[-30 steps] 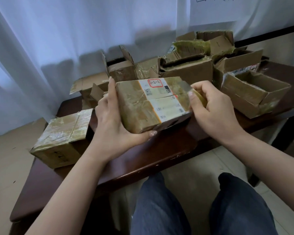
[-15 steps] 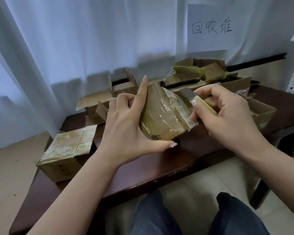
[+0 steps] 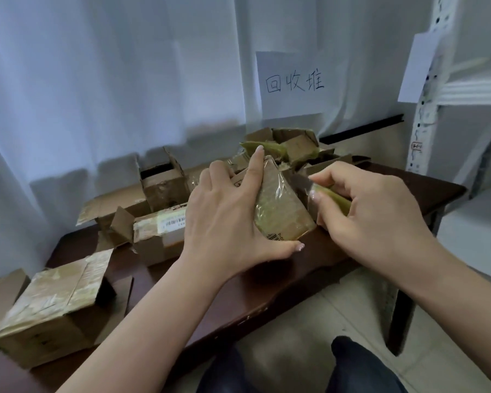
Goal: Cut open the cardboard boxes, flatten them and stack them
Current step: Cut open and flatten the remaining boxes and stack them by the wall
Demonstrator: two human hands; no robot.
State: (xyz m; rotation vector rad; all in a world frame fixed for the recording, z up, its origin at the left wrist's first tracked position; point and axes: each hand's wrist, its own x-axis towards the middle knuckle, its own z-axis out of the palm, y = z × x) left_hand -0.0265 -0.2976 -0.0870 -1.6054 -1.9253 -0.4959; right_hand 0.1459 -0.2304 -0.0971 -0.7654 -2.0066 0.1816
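Our left hand (image 3: pixel 224 219) gripping a taped box (image 3: pixel 281 211) (tilted on edge), right hand (image 3: pixel 372 214) clutching a knife (image 3: pixel 328 194), blade at the box's right side

Bare forearms (image 3: pixel 142 321), dk blue trousers (image 3: pixel 360 367)

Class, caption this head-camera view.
Left hand steadies a taped box while right hand brings the cutter to it.

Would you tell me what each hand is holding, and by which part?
The left hand grips the taped box along its left side; the right hand holds the knife by its green handle.
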